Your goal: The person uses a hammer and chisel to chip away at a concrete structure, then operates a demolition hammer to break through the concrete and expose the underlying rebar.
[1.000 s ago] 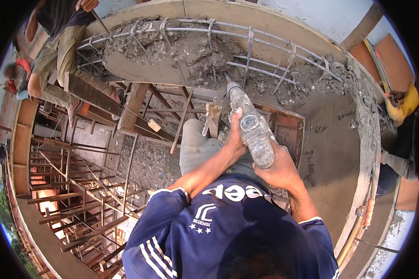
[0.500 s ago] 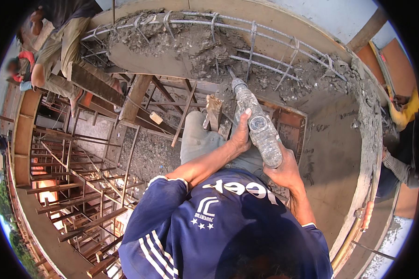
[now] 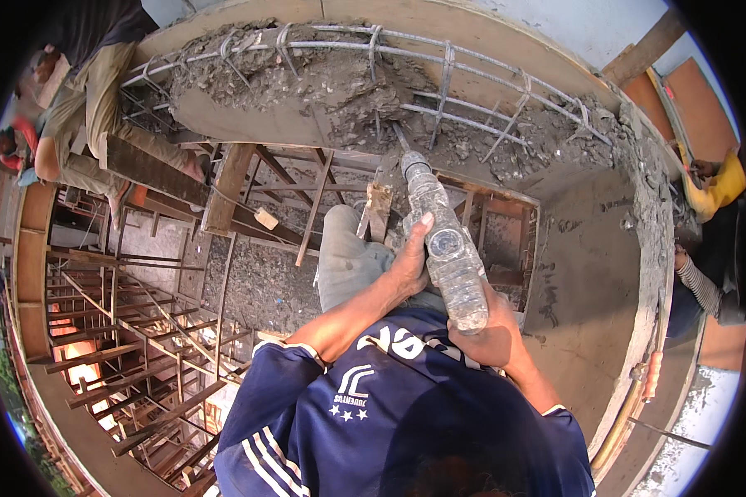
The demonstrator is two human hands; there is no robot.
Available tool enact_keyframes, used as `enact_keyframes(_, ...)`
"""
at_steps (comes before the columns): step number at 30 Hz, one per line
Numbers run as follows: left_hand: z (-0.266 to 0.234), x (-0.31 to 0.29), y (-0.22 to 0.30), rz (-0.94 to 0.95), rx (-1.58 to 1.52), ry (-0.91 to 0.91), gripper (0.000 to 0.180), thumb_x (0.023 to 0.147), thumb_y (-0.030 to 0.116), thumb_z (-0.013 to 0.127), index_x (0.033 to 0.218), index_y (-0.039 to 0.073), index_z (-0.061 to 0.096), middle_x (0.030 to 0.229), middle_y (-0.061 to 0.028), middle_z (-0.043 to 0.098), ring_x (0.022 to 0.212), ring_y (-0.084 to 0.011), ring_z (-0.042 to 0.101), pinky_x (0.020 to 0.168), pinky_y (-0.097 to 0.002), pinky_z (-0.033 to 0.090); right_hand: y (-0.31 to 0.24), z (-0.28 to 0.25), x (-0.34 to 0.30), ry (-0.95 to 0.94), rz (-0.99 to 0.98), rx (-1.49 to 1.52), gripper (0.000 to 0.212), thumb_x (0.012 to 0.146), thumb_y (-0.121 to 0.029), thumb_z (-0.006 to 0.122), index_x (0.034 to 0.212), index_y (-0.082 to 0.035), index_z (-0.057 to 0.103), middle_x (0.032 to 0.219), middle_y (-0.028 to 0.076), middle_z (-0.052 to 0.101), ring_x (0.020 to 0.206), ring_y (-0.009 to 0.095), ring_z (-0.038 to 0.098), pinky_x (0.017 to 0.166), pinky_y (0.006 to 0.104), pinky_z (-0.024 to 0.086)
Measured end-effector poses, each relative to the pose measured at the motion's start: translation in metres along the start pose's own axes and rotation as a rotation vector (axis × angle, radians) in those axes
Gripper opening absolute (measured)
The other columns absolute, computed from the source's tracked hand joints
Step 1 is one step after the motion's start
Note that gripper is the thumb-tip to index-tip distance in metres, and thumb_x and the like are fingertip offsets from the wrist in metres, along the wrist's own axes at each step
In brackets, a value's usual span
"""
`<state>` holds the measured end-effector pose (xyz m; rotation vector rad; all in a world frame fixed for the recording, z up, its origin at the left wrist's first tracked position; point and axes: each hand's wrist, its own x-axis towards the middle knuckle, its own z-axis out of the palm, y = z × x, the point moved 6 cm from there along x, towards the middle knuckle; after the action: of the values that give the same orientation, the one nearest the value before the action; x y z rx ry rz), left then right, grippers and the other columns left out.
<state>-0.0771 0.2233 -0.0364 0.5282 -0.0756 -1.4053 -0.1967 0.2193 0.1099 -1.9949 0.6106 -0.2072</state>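
Observation:
A grey, concrete-caked demolition hammer (image 3: pixel 443 228) lies slantwise in front of my chest, held in both hands. My left hand (image 3: pixel 410 261) grips its body from the left side, thumb on top. Around the rear end my right hand (image 3: pixel 491 327) is closed, its fingers partly hidden by the tool. The chisel bit (image 3: pixel 401 137) points away from me, its tip at the broken edge of the concrete beam (image 3: pixel 273 112). Bare steel reinforcing bars (image 3: pixel 464 118) with tied stirrups stick out just beyond and right of the tip.
Below left, wooden props and struts (image 3: pixel 141 331) stand in a deep opening. A wooden post (image 3: pixel 377 207) rises by my knee. At the upper left a person (image 3: pixel 99 108) is on a plank; at the right edge another person's yellow sleeve (image 3: pixel 717 190) shows. A wooden-handled tool (image 3: pixel 653 377) rests on the right ledge.
The hammer has drawn back toward my body and slightly left, both hands moving with it. Its bit shows more of its length. The view has shifted a little.

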Motion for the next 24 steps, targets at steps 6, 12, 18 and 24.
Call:
enact_keyframes(6,0.044,0.0,-0.063,-0.124,0.128,-0.027,0.053,0.097,0.053,0.059,0.124,0.008,0.058,0.113,-0.0073,0.066,0.107,-0.0196,0.062,0.101,-0.0369,0.047,0.02,-0.051,-0.072,0.188,0.228,0.071,0.036,0.07,-0.007,0.07,0.104,0.003,0.064,0.087,0.015,0.07,0.075,0.02,0.065,0.075,0.0349,0.053)
enact_keyframes(12,0.041,-0.015,-0.074,-0.048,0.006,-0.054,0.041,0.098,0.04,0.062,0.123,0.008,0.058,0.11,-0.004,0.065,0.104,-0.0165,0.063,0.097,-0.036,0.05,0.022,-0.043,-0.089,0.15,0.143,0.06,0.045,0.067,-0.01,0.072,0.109,0.004,0.066,0.09,0.017,0.073,0.081,0.028,0.073,0.076,0.0354,0.055)
enact_keyframes(18,0.024,-0.007,-0.062,0.004,0.031,-0.127,0.048,0.095,0.044,0.063,0.123,0.005,0.055,0.111,-0.0116,0.067,0.101,-0.0216,0.067,0.093,-0.04,0.055,0.011,-0.025,-0.076,0.165,0.125,-0.05,0.049,0.064,-0.005,0.07,0.112,0.001,0.067,0.088,0.016,0.073,0.076,0.028,0.073,0.074,0.0342,0.055)
enact_keyframes(24,0.03,-0.014,-0.061,0.048,0.009,-0.145,0.049,0.095,0.043,0.063,0.123,0.004,0.055,0.11,-0.012,0.067,0.101,-0.0219,0.067,0.094,-0.0396,0.055,0.005,-0.018,-0.081,0.229,0.126,-0.056,0.047,0.063,-0.002,0.068,0.11,0.0,0.066,0.086,0.015,0.073,0.074,0.033,0.072,0.072,0.0343,0.056)
